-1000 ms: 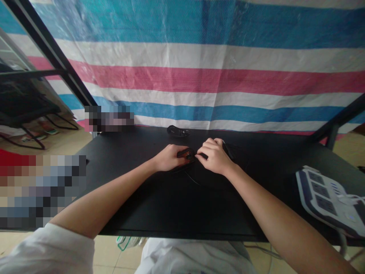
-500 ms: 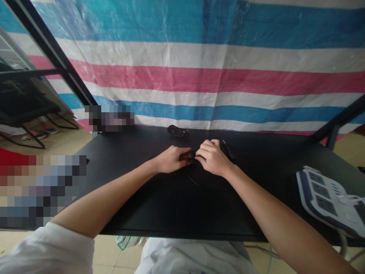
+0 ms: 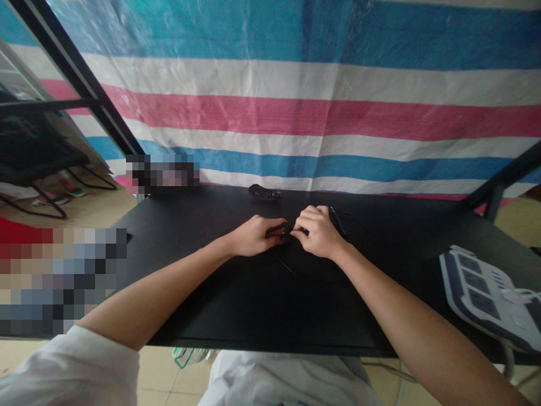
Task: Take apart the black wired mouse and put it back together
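Low over the black table, my left hand (image 3: 252,235) is closed around what looks like an opened computer mouse (image 3: 276,232), dark with a reddish-orange inside. The thumb and fingers press on its two sides. From the right, my right hand (image 3: 316,231) meets its end, thumb and forefinger pinched together. What sits between those fingertips is too small to make out. A thin black cable (image 3: 287,266) lies on the table below the hands. Just beyond my right hand is a slim black tool, probably a screwdriver (image 3: 339,222), partly hidden by the hand.
A black curved shell (image 3: 265,193) lies at the table's back edge. On the right stands a white and grey power strip (image 3: 482,293) with cables. A striped plastic sheet (image 3: 270,118) hangs behind the black table (image 3: 270,316). Blurred patches cover things at the left.
My right fingertips have tightened their pinch and shifted slightly right at the mouse's end. The mouse has tilted a little in my left hand.
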Action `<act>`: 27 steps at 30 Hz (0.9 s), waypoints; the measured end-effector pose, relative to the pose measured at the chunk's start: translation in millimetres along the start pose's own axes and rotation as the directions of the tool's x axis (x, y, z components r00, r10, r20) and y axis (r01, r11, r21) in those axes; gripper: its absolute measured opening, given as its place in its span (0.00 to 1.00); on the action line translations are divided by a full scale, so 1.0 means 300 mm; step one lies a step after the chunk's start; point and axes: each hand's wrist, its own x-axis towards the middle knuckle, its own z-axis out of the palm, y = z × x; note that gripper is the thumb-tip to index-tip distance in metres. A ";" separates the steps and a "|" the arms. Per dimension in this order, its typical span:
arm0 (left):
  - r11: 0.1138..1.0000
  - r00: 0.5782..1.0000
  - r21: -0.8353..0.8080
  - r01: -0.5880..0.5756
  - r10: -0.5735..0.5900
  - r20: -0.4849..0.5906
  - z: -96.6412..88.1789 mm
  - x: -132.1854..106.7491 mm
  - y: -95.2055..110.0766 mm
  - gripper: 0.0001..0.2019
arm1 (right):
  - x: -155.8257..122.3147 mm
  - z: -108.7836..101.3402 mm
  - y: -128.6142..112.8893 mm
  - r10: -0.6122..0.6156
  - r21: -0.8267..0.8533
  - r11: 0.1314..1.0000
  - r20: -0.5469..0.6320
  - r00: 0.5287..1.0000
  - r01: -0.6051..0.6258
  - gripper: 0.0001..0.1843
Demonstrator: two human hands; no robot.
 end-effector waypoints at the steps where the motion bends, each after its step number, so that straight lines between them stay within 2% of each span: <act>1: 1.000 1.000 -0.002 -0.001 0.001 -0.001 0.001 0.000 0.000 0.12 | 0.000 0.000 0.000 0.009 0.011 1.000 0.004 1.000 -0.010 0.11; 5: 1.000 1.000 -0.007 0.002 -0.003 -0.019 0.004 0.001 -0.002 0.14 | 0.003 0.003 -0.004 0.054 0.052 0.997 0.003 0.999 -0.054 0.12; 13: 0.997 0.990 -0.079 0.027 -0.037 -0.134 0.019 -0.004 0.003 0.18 | 0.011 -0.021 -0.009 0.153 0.201 0.969 -0.045 0.987 -0.141 0.13; 20: 0.955 0.981 -0.286 0.075 -0.122 -0.153 0.020 -0.014 0.023 0.19 | 0.022 -0.044 -0.012 0.241 0.493 0.849 -0.043 0.970 -0.189 0.09; 23: 0.921 0.975 -0.381 0.076 -0.148 -0.163 0.023 -0.017 0.029 0.18 | 0.023 -0.046 -0.014 0.263 0.526 0.823 -0.015 0.965 -0.216 0.11; 27: 0.911 0.979 -0.408 0.059 -0.132 -0.154 0.027 -0.019 0.028 0.18 | 0.023 -0.047 -0.006 0.244 0.581 0.779 0.064 0.968 -0.235 0.11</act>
